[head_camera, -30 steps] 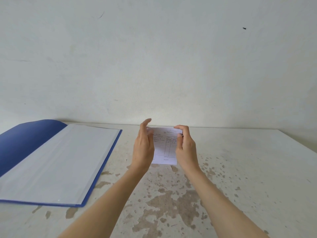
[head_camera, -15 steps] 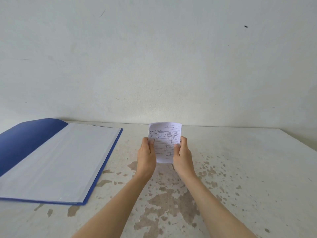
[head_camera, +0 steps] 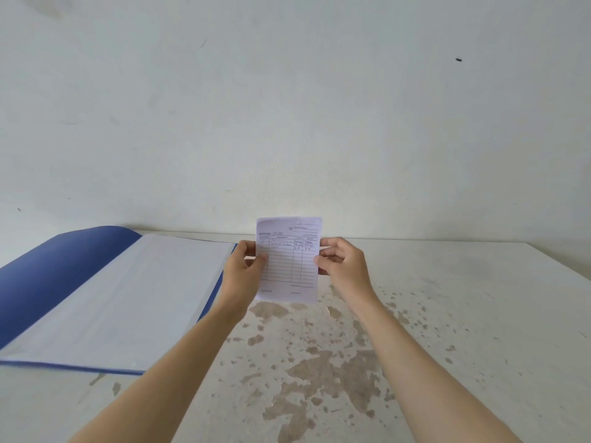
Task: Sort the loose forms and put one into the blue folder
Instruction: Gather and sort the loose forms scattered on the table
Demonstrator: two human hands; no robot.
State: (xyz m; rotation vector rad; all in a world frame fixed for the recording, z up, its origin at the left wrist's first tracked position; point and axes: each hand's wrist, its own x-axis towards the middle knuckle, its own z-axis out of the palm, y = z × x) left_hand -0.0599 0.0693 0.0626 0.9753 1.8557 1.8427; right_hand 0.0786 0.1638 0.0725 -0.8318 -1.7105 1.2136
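Note:
A small white printed form [head_camera: 289, 266] with ruled lines and some handwriting is held upright above the table, facing me. My left hand [head_camera: 244, 270] pinches its left edge and my right hand [head_camera: 342, 265] pinches its right edge. Whether there is one sheet or a thin stack, I cannot tell. The blue folder [head_camera: 48, 276] lies open on the table to the left, its clear inner sleeves [head_camera: 134, 298] facing up. The folder's right edge passes just behind my left hand.
The white table [head_camera: 463, 314] has brown patches of worn paint in the middle and front. A plain white wall [head_camera: 287, 123] stands right behind the table's far edge. The table's right edge runs diagonally at the far right.
The form has been turned upright and raised, with its printed face now toward me. Both hands have shifted from covering its sides to pinching its edges, and moved slightly apart.

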